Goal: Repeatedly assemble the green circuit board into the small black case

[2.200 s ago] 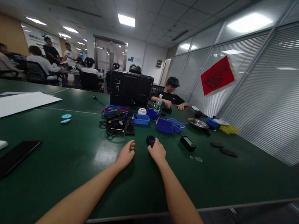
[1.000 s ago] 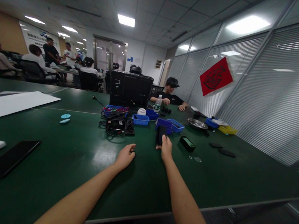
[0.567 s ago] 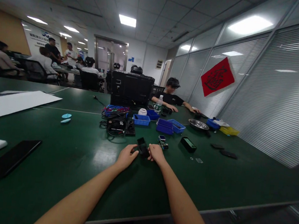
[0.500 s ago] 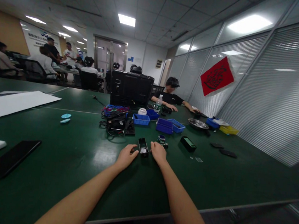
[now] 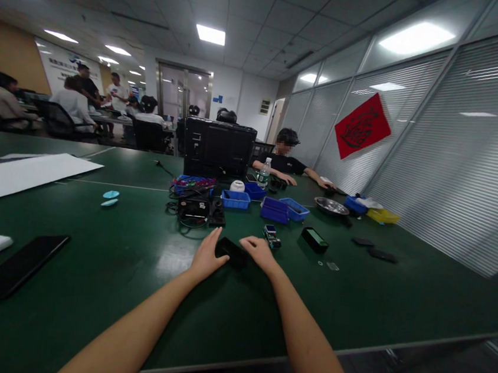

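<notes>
A dark rectangular box (image 5: 234, 252) is tilted between my hands, low over the green table, its black side showing. My left hand (image 5: 208, 256) has the box's left end between its thumb and its long, straightened fingers. From the other side, my right hand (image 5: 260, 252) bends its fingers onto the upper right edge; its thumb is hidden. What is inside the box is out of sight. Just beyond my right hand lies a small device with a screen and a green circuit board (image 5: 271, 236). Farther right sits another open black box (image 5: 314, 240) with a green inside.
Behind the box are a black adapter with cables (image 5: 193, 207), blue bins (image 5: 236, 199), a baseball (image 5: 237, 186) and a monitor (image 5: 220, 148). A metal bowl (image 5: 331, 207) stands right. Black and white slabs (image 5: 15, 269) lie left. A person in a cap sits opposite.
The box has been turned and tilted, so its silvery, open face no longer shows. My left hand's fingers have straightened forward, and my right hand has shifted left onto the box's edge.
</notes>
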Demonstrator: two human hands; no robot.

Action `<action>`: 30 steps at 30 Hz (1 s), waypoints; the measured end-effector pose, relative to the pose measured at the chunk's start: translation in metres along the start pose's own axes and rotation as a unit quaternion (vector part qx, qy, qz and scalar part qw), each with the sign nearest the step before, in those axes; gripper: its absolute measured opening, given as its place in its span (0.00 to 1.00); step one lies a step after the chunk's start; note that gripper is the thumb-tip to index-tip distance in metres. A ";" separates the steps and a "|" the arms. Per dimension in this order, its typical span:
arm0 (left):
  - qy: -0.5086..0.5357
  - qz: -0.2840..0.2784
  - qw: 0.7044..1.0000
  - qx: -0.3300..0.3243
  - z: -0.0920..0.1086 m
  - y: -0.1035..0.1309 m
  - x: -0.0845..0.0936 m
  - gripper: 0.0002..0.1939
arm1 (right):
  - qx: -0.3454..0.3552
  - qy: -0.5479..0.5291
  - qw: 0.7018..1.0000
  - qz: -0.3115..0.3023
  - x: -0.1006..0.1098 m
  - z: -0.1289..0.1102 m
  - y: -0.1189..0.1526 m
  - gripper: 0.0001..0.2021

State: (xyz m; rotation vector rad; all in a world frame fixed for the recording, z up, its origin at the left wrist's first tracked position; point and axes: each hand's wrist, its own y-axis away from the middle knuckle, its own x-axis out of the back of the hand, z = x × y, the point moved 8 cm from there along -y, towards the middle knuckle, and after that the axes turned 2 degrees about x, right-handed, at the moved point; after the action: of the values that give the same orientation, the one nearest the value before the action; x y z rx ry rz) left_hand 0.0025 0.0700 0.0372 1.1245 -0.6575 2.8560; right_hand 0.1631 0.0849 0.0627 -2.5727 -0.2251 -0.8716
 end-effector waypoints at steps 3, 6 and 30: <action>0.002 -0.051 0.999 -0.002 -0.001 0.001 -0.007 0.42 | -0.080 0.096 0.974 0.190 0.054 0.015 0.009 0.18; 0.000 -0.073 0.997 0.004 0.000 0.003 -0.011 0.39 | -0.173 0.258 0.911 0.270 0.089 0.029 0.023 0.20; 0.002 -0.056 0.998 0.003 0.003 0.003 -0.006 0.33 | -0.218 0.341 0.911 0.076 0.047 0.055 0.011 0.20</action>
State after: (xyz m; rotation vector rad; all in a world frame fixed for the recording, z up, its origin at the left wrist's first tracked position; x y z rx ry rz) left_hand 0.0084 0.0674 0.0336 1.1177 -0.5675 2.7667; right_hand 0.2333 0.0998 0.0490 -2.4103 0.4159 -1.8467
